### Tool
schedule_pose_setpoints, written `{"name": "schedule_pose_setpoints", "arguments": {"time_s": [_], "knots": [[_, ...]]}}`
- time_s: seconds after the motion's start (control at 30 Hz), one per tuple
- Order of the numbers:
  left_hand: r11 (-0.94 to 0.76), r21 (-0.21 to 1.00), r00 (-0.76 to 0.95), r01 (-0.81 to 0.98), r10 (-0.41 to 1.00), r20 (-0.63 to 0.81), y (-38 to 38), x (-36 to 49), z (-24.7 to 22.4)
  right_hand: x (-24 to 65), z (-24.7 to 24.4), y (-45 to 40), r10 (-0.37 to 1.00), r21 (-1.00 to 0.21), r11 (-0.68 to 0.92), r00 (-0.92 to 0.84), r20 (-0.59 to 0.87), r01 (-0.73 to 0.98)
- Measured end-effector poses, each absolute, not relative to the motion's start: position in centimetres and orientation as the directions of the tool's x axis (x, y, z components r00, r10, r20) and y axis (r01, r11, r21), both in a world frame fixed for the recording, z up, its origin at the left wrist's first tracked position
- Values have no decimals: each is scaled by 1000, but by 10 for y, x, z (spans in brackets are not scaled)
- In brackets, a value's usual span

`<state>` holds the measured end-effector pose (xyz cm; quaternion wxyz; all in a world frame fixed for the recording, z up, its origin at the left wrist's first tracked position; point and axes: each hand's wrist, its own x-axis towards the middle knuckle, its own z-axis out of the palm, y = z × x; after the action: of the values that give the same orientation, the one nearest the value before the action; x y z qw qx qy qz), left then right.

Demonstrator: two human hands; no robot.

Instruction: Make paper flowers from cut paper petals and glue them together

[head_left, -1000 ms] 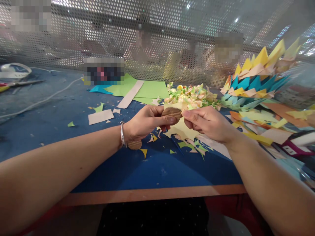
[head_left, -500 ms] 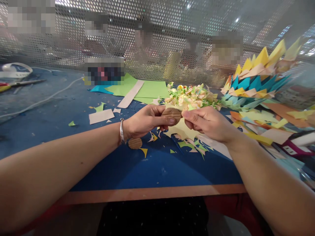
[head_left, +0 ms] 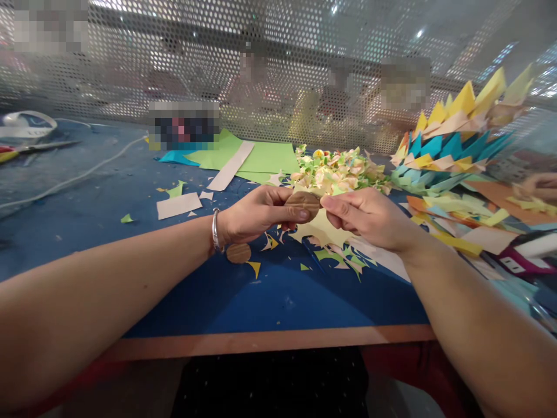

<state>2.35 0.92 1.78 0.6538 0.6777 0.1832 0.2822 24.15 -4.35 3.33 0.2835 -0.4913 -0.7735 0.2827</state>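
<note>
Between thumb and fingers, my left hand (head_left: 256, 213) grips a round brown cardboard disc (head_left: 303, 204) above the table. My right hand (head_left: 368, 217) is closed in a pinch at the disc's right edge; whether something small sits between its fingertips is hidden. Beneath the hands lies a pale yellow paper sheet (head_left: 324, 228) with a cut, jagged edge. A second cardboard disc (head_left: 238, 252) rests on the blue table just below my left wrist. Green, yellow and white paper scraps (head_left: 348, 261) are scattered under my right hand.
Behind my hands is a heap of small paper pieces (head_left: 339, 168). Green sheets (head_left: 270, 157) lie at the back. Stacks of folded paper points (head_left: 452, 139) stand right. Scissors (head_left: 43, 146) lie far left, paper strips (head_left: 470, 223) at right. Another person's hand (head_left: 542, 187) shows at the right edge.
Another person's hand has come into view at the right edge, over the yellow paper there. My hands and the cardboard disc have stayed nearly still.
</note>
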Motion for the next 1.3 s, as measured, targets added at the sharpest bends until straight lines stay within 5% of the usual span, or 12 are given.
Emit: {"name": "schedule_pose_setpoints", "arguments": {"time_s": [1.3], "knots": [[-202, 979, 806, 5, 580, 116, 19, 20, 12, 238, 36, -46, 908, -588, 408, -376, 182, 699]]}}
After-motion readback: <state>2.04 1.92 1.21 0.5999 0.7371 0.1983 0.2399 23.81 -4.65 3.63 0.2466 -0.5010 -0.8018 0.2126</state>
